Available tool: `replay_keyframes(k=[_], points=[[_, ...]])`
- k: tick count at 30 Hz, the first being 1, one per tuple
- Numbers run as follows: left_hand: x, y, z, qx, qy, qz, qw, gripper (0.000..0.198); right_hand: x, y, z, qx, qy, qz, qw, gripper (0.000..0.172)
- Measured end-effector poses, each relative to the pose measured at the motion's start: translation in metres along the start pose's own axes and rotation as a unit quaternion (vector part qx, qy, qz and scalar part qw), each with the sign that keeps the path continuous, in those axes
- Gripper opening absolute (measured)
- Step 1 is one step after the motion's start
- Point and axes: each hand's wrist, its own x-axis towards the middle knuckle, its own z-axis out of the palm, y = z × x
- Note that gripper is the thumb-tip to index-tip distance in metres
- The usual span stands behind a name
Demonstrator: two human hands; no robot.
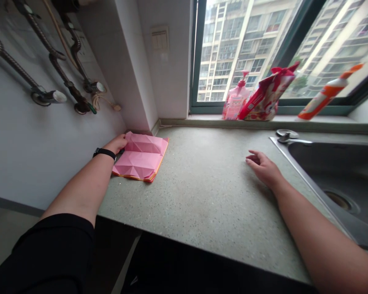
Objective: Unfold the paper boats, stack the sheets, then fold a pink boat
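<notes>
Black sleeve [58, 245] nearest, well behind the left hand [119, 143], ending around the elbow and so out of that hand's way. Speckled grey-green counter [202, 212] reaching from one hand to the other, likely useful as firm, flat support. Next, stack of coloured paper [150, 179] just right of the left hand, with creased pink paper sheet [141, 161] on top, crossing fold lines probably the reason for its uneven lie. Left hand at the sheet's left edge, presumably for steadying; fingers partly hidden, so impossible to tell whether clamped on it or merely touching. Right hand [262, 166] well apart from the paper, loosely curled, thumb and forefinger slightly apart, holding nothing. Metal sink [313, 175] to its right. Beyond that hand, on the windowsill [202, 116], pink pump bottle [234, 102], red pouch [265, 96] and orange-and-white nozzle bottle [323, 96], probably kept there to save counter space.
</notes>
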Motion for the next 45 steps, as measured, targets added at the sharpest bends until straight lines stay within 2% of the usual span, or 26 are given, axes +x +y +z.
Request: replay_keyframes(k=[6, 10, 14, 17, 19, 21, 24, 27, 34, 45], points=[[0.013, -0.001, 0.017, 0.088, 0.02, -0.035, 0.995, 0.032, -0.002, -0.006, -0.003, -0.003, 0.004, 0.004, 1.0, 0.056], [0.013, -0.004, 0.025, 0.146, 0.046, -0.036, 0.988, 0.041, -0.002, -0.01, -0.004, -0.008, 0.006, 0.009, 1.0, 0.054], [0.008, 0.0, 0.027, 0.206, 0.112, 0.011, 0.972, 0.055, -0.003, -0.016, -0.004, -0.007, 0.006, 0.015, 1.0, 0.055], [0.002, 0.011, 0.038, 0.247, 0.143, 0.076, 0.955, 0.051, -0.005, -0.02, -0.004, -0.006, 0.004, 0.022, 1.0, 0.058], [-0.005, 0.02, 0.052, 0.301, 0.126, 0.137, 0.935, 0.049, -0.005, -0.022, -0.003, -0.007, 0.004, 0.022, 1.0, 0.059], [-0.014, 0.027, 0.07, 0.364, 0.071, 0.186, 0.91, 0.057, -0.005, -0.021, -0.003, -0.006, 0.007, 0.019, 1.0, 0.058], [-0.028, 0.032, 0.095, 0.42, -0.022, 0.188, 0.887, 0.067, -0.005, -0.019, -0.002, -0.002, 0.009, 0.016, 1.0, 0.057], [-0.037, 0.03, 0.107, 0.457, -0.086, 0.168, 0.869, 0.073, -0.004, -0.017, -0.002, 0.002, 0.008, 0.014, 1.0, 0.057], [-0.042, 0.024, 0.114, 0.48, -0.099, 0.149, 0.859, 0.076, -0.002, -0.015, -0.002, -0.005, 0.001, 0.008, 1.0, 0.056], [-0.039, 0.015, 0.12, 0.482, -0.115, 0.128, 0.859, 0.081, -0.006, -0.022, -0.004, -0.016, -0.003, 0.008, 1.0, 0.051]])
